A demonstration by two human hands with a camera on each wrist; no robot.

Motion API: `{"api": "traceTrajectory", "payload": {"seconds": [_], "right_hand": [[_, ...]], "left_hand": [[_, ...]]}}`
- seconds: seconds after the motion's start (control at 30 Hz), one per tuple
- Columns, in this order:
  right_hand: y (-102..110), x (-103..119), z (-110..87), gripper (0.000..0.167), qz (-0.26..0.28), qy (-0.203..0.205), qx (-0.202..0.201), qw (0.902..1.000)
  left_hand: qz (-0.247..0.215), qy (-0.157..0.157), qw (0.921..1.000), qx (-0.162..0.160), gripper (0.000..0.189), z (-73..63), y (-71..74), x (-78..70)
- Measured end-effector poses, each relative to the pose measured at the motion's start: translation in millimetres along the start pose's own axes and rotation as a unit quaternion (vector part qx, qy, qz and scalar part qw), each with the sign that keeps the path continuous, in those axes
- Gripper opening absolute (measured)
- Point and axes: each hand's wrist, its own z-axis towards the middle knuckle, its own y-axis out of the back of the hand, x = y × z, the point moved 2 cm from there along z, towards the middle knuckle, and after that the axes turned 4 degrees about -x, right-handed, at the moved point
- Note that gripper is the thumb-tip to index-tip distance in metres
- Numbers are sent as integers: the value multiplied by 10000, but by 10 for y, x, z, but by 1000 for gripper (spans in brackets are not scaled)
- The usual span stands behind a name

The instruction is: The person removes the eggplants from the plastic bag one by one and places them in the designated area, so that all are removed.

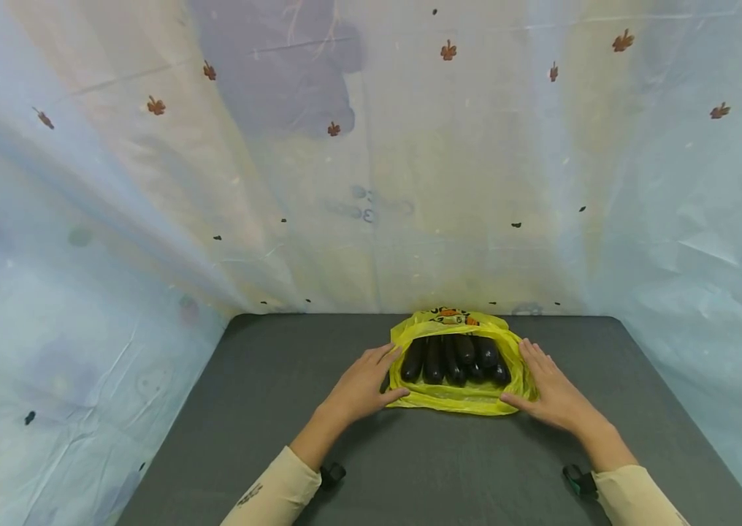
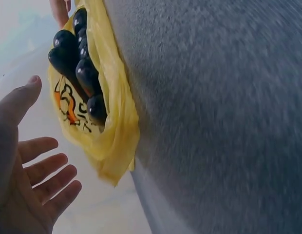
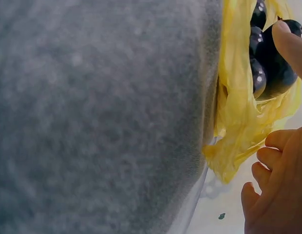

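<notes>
A yellow plastic bag (image 1: 459,399) lies on its side near the back of the dark grey table, its mouth spread toward me. Several glossy, dark eggplants (image 1: 433,361) are piled inside it, rounded ends facing out. At the bag's left edge is my left hand (image 1: 359,386), fingers extended and thumb apart. My right hand (image 1: 555,391) is at the opposite edge in the same way, palm facing the bag. Neither hand is curled round anything. Printed black and orange marks show on the bag's inner wall beyond the eggplants in the left wrist view.
Pale patterned sheeting (image 1: 463,183) with small leaf prints hangs behind the table (image 1: 279,438) and along both sides. The table's back edge runs just behind the bag. Dark straps (image 1: 331,475) show at both wrists by the cream sleeves (image 1: 275,489).
</notes>
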Motion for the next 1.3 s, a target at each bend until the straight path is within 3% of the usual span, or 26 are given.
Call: {"api": "traceTrajectory", "payload": {"seconds": [0.27,0.53,0.77,1.3], "right_hand": [[-23,-10,17,122,17,-49,58,10000],[-50,-9,24,125,-17,58,81,9999],[-44,-15,16,126,-25,79,79,9999],[-49,-2,34,128,2,-7,203,9998]], "left_hand": [[-200,54,9996,-211,77,125,-114,-78],[-200,343,9989,-237,66,210,-250,-78],[-88,489,9983,-302,61,255,-299,-98],[-352,851,9950,-397,60,357,-378,-118]]}}
